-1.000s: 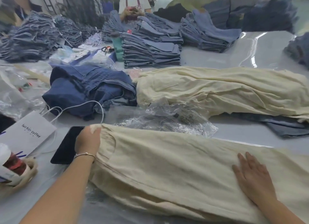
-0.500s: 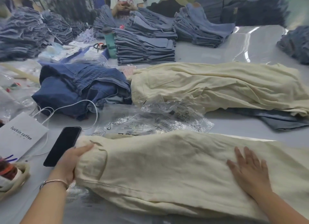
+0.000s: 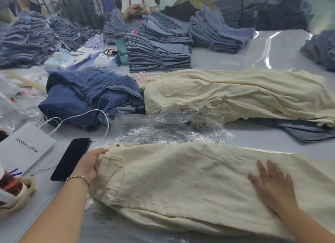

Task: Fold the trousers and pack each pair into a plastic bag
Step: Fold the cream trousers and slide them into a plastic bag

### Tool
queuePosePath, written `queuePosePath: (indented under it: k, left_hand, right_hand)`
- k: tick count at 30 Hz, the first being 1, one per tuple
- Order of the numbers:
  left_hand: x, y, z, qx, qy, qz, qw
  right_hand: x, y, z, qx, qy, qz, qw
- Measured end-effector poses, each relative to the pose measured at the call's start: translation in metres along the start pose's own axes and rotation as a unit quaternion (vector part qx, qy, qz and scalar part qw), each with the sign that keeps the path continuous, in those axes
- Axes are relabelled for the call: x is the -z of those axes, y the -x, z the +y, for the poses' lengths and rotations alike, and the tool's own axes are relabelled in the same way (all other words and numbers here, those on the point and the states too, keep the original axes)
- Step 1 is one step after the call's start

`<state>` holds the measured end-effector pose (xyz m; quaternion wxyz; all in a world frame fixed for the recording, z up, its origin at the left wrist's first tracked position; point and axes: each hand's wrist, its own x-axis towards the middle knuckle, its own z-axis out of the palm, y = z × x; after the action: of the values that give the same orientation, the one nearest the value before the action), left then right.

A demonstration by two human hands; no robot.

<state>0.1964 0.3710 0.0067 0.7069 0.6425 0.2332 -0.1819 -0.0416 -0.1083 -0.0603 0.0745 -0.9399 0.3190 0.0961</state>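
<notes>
Cream trousers (image 3: 181, 179) lie along the tabletop's (image 3: 253, 139) near edge.
Left hand (image 3: 89, 164) grips the waistband; right hand (image 3: 272, 184) presses flat, fingers spread.

1. The cream cotton trousers (image 3: 181, 184) lie nearest, across the grey table (image 3: 253, 139).
2. The left hand (image 3: 88, 164) is at their left end; the right hand (image 3: 272, 186) lies on them toward the right.
3. The black slab phone (image 3: 71, 158) lies just left of the left hand, and the white paper bag (image 3: 25, 148) left of that.
4. The crumpled clear plastic bags (image 3: 168, 128) lie behind the trousers.
5. Behind the bags lie a cream trouser pile (image 3: 235, 95), right, and a dark blue denim heap (image 3: 90, 97), left.
</notes>
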Motion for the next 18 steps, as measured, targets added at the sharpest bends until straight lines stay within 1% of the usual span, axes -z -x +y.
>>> queuePosePath:
  k: [2,3,5,7,8,9,10,11,12,16,18]
  left_hand:
    - [0.002,-0.009,-0.001,-0.035,0.046,0.008,0.998]
    - [0.003,-0.013,-0.004,-0.034,0.060,0.014,0.998]
    - [0.002,-0.015,-0.010,-0.014,0.051,-0.005,0.999]
    - [0.000,-0.012,-0.013,0.018,0.011,-0.053,0.998]
    - [-0.002,-0.008,-0.013,-0.001,-0.040,-0.066,0.997]
    - [-0.003,-0.006,-0.013,-0.042,-0.119,-0.063,0.990]
    - [-0.004,-0.005,-0.014,-0.084,-0.200,-0.042,0.975]
    - [-0.005,-0.006,-0.015,-0.115,-0.257,-0.011,0.959]
    - [-0.005,-0.008,-0.017,-0.136,-0.290,0.010,0.947]
    - [-0.003,-0.018,-0.025,-0.222,-0.360,0.079,0.903]
    - [-0.007,-0.017,-0.026,-0.241,-0.417,0.131,0.866]
  right_hand:
    - [0.001,0.000,-0.001,-0.001,0.002,0.000,1.000]
    - [0.002,0.000,-0.001,-0.002,0.002,0.000,1.000]
    - [0.003,0.001,-0.001,-0.002,0.004,0.000,1.000]
    - [0.002,0.002,0.000,-0.003,0.006,0.004,1.000]
    - [0.001,0.002,0.000,-0.003,0.007,0.006,1.000]
    - [0.001,0.002,0.000,-0.004,0.008,0.007,1.000]
    - [0.000,0.002,-0.001,-0.004,0.009,0.009,1.000]
    - [0.000,0.002,-0.001,-0.004,0.009,0.010,1.000]
    - [0.001,0.003,-0.001,-0.005,0.010,0.011,1.000]
    - [0.002,0.004,-0.004,-0.004,0.015,0.012,1.000]
    - [0.003,0.005,-0.005,-0.003,0.019,0.011,1.000]
